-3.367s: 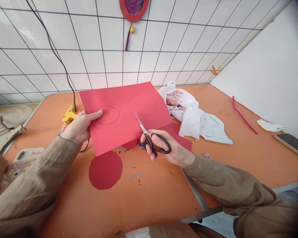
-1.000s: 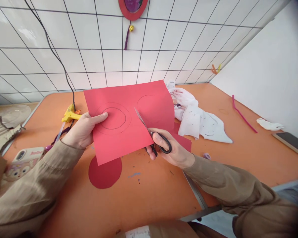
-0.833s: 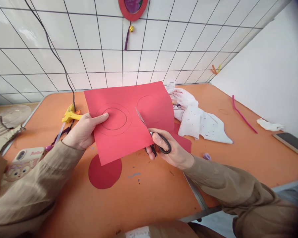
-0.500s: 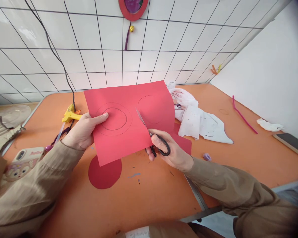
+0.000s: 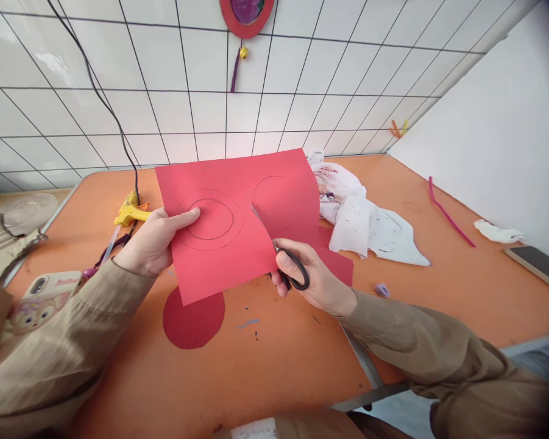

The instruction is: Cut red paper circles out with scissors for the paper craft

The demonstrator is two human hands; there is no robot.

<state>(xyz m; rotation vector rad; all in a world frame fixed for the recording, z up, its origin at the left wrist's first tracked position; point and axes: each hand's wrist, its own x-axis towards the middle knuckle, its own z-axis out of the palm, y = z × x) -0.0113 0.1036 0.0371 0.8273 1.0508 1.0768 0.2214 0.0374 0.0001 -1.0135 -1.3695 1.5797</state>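
My left hand (image 5: 159, 238) pinches the left edge of a red sheet of paper (image 5: 223, 256), thumb on top, holding it above the table. Pencil circles are drawn on the sheet: a double ring on the left and a single one on the right. My right hand (image 5: 313, 271) grips black-handled scissors (image 5: 301, 277), whose blades are in a cut running up from the lower edge, between the drawn circles. Below the sheet's lower left corner, a red paper circle (image 5: 194, 323) lies on the table, partly covered.
The orange table (image 5: 274, 378) bears a yellow glue gun (image 5: 130, 210) and a phone in a cartoon case (image 5: 46, 302) at left. White crumpled paper (image 5: 379, 231), a pink pipe cleaner (image 5: 450, 210) and a dark phone-like slab (image 5: 539, 268) lie at right. A tiled wall stands behind.
The scissors' handles have drawn slightly closer together, and their blades have closed a little in the cut. My left hand and the sheet stay almost still.
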